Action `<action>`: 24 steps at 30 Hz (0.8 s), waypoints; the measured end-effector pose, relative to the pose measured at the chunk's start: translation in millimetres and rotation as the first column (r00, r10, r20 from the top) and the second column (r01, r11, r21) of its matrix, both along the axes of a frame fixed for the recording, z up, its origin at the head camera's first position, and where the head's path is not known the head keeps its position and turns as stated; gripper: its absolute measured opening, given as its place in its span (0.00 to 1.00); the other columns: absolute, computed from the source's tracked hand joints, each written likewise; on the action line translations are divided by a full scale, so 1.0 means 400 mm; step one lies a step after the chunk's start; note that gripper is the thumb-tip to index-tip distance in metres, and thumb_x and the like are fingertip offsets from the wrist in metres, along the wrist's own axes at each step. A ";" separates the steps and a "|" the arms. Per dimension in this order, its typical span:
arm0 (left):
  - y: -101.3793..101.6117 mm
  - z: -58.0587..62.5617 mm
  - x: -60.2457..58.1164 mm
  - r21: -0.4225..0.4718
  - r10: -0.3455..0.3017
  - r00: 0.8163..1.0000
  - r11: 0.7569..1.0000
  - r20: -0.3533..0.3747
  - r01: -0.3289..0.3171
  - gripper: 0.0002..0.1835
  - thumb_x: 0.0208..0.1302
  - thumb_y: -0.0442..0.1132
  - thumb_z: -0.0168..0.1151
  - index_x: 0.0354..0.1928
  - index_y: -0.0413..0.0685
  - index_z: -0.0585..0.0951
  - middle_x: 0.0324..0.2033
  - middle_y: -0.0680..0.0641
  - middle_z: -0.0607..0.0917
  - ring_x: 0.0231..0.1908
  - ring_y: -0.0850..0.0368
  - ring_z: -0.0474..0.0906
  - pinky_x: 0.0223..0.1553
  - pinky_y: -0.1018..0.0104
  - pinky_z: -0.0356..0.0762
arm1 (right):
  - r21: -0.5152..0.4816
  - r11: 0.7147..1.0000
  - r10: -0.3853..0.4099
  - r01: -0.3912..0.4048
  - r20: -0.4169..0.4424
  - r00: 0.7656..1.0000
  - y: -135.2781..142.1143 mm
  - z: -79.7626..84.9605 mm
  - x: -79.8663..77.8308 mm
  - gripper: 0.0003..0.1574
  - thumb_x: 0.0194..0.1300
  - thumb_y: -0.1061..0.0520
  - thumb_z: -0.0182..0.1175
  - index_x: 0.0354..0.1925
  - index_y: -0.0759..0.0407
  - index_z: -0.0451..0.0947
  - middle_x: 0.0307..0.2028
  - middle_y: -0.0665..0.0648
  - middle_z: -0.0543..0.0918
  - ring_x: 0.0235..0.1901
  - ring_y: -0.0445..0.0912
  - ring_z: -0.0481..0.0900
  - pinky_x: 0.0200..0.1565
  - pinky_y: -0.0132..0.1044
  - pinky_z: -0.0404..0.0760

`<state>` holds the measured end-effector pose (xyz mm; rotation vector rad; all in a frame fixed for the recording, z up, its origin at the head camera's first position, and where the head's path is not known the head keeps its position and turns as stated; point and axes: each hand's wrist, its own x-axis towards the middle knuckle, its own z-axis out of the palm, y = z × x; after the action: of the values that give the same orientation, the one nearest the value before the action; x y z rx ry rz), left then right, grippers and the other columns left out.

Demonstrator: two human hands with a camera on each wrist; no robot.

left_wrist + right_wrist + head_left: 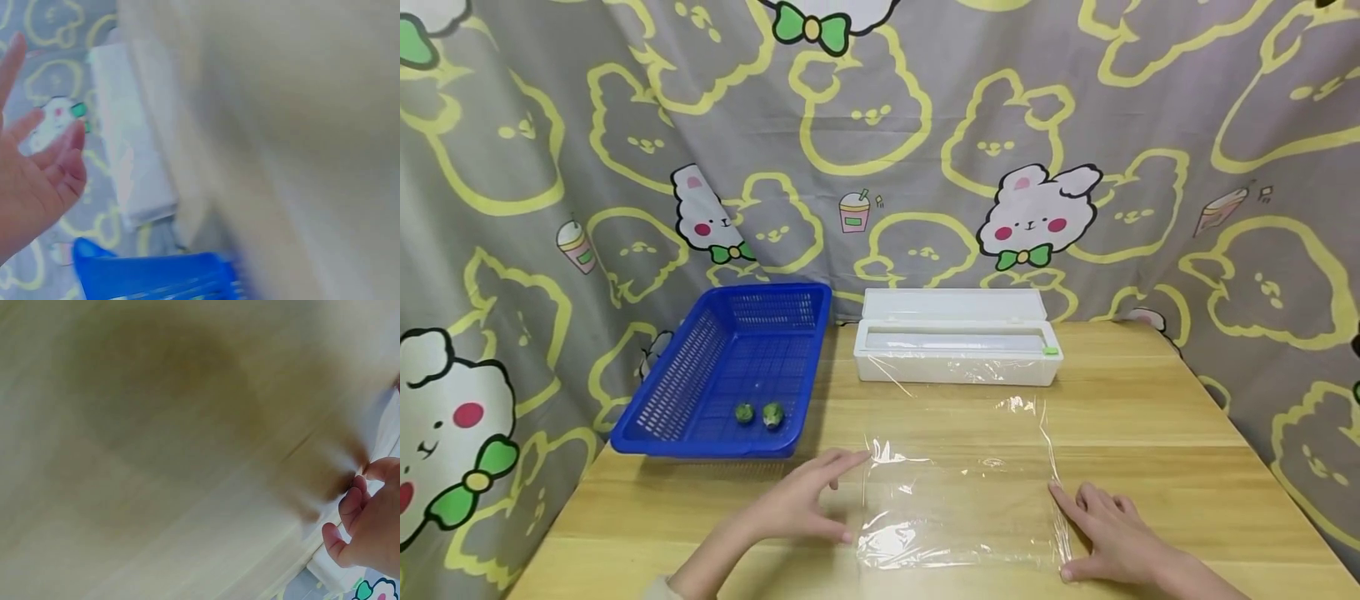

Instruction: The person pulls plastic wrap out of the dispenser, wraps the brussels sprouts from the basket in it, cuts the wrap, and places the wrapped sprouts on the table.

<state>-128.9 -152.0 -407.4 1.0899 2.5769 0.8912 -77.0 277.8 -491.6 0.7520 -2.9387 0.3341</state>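
Note:
A sheet of clear plastic wrap (958, 500) lies over the wooden table in front of the white plastic wrap box (958, 369), reaching up to its front. My left hand (805, 500) is at the sheet's left edge, its fingers spread and loosely bent, with index fingertip and thumb close to the film; whether they touch it is hard to tell. At the right edge, my right hand (1108, 533) rests with extended index finger and thumb touching the film. The left wrist view shows the left hand (37, 181) with nothing between its fingers.
The box's lid (953, 305) stands raised, with a green slider (1050, 351) at its right end. On the left stands a blue plastic basket (715, 446) holding two small green Brussels sprouts (772, 415). A patterned curtain (917, 108) hangs behind the wooden table (1187, 467).

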 end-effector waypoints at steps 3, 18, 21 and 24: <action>-0.008 0.036 -0.012 0.131 -0.055 0.996 0.989 -0.068 0.063 0.46 0.43 0.50 0.71 0.65 0.45 0.63 0.52 0.46 0.74 0.33 0.62 0.71 0.30 0.73 0.70 | 0.000 1.000 0.005 -0.005 0.012 1.000 0.001 0.001 0.000 0.65 0.35 0.21 0.57 0.59 0.67 0.67 0.31 0.46 0.55 0.31 0.38 0.56 0.36 0.43 0.56; -0.155 0.117 -0.113 0.317 0.124 0.968 0.947 -0.216 -0.050 0.43 0.46 0.50 0.70 0.65 0.52 0.63 0.55 0.51 0.73 0.27 0.63 0.70 0.24 0.69 0.65 | 0.003 1.000 0.006 -0.006 0.010 1.000 0.003 -0.003 -0.002 0.64 0.37 0.21 0.57 0.60 0.66 0.65 0.31 0.45 0.55 0.31 0.36 0.55 0.35 0.41 0.55; -0.192 0.106 -0.134 0.300 0.191 0.962 0.945 -0.197 -0.126 0.42 0.45 0.40 0.71 0.65 0.50 0.64 0.55 0.49 0.73 0.27 0.64 0.69 0.22 0.70 0.64 | -0.003 1.000 0.014 -0.014 0.017 1.000 0.003 -0.004 -0.003 0.64 0.38 0.22 0.57 0.60 0.66 0.65 0.31 0.45 0.55 0.31 0.36 0.55 0.35 0.41 0.54; -0.221 0.088 -0.159 0.276 0.248 0.954 0.941 -0.168 -0.196 0.40 0.46 0.34 0.70 0.64 0.46 0.64 0.56 0.42 0.73 0.26 0.62 0.69 0.21 0.69 0.67 | -0.001 1.000 0.020 -0.020 0.017 1.000 0.005 -0.007 -0.002 0.64 0.38 0.22 0.57 0.60 0.66 0.65 0.31 0.45 0.54 0.30 0.36 0.54 0.35 0.41 0.54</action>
<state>-192.5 -240.3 -372.0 1.0083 2.8556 1.2601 -77.7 279.6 -494.3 0.7823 -2.9484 0.3452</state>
